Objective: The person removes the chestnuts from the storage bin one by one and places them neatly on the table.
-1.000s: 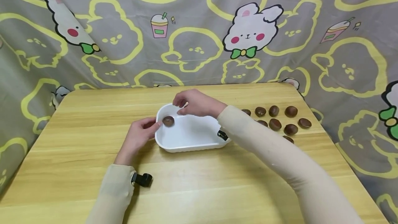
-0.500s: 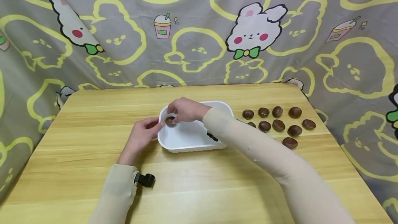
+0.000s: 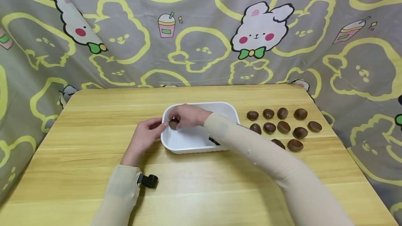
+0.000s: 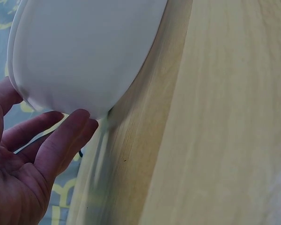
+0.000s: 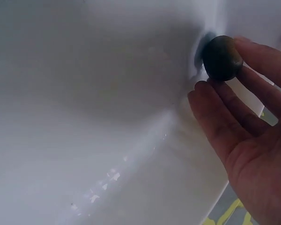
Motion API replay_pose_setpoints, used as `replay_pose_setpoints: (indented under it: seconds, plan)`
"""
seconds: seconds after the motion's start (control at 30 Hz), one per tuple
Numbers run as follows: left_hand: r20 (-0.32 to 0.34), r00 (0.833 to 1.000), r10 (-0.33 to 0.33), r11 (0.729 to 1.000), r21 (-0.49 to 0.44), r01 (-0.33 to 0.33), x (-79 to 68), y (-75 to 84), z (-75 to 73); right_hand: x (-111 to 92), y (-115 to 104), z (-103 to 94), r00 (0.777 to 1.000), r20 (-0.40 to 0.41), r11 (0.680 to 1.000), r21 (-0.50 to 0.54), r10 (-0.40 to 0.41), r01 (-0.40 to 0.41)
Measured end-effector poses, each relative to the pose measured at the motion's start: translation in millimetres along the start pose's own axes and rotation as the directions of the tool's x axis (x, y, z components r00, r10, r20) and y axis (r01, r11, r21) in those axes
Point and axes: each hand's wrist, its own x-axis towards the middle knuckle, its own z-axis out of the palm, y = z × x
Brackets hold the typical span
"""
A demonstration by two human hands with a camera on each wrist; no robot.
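A white plastic tray (image 3: pixel 188 148) with rounded corners sits on the table, one chestnut (image 3: pixel 173 124) at its left end. My right hand (image 3: pixel 189 115) reaches into the tray and pinches that chestnut; the right wrist view shows thumb and fingertips on the dark nut (image 5: pixel 222 58), close to the tray wall. My left hand (image 3: pixel 144 134) holds the tray's left end, thumb at the rim. From the left wrist view, the fingers of this hand (image 4: pixel 42 159) lie against the tray's outer wall (image 4: pixel 89 51).
Several loose chestnuts (image 3: pixel 283 127) lie in rough rows on the wooden table (image 3: pixel 194 184), right of the tray. My right sleeve (image 3: pixel 251 149) crosses the tray's right end. A patterned grey curtain (image 3: pixel 201 69) hangs along the table's back edge.
My right hand has come down from above the tray to the chestnut on its floor and taken hold of it. The left hand stays at the tray's end. The head view has shifted slightly.
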Motion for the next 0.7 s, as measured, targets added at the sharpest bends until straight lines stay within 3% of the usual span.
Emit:
replay_pose_setpoints:
  seconds: [0.17, 0.33, 0.5, 0.7]
  plan:
    - [-0.002, 1.000, -0.008, 1.000, -0.004, 0.008, -0.1, 0.3, 0.6, 1.5, 0.9, 4.2, 0.999, -0.023, 0.999, -0.020, -0.027, 0.027]
    - [-0.007, 1.000, -0.009, 1.000, 0.000, 0.009, -0.7, 0.2, 0.7, -0.2, 2.3, 4.3, 1.000, -0.011, 1.000, -0.009, 0.009, -0.009]
    - [-0.011, 1.000, -0.004, 1.000, -0.009, 0.004, -0.9, -1.0, 0.7, -7.5, 4.3, -0.5, 0.997, -0.007, 0.996, 0.055, 0.074, -0.074]
    - [-0.013, 1.000, -0.006, 1.000, 0.015, 0.006, -0.6, -1.0, 0.8, -21.9, 6.3, -14.7, 0.995, -0.030, 0.988, 0.124, 0.091, -0.087]
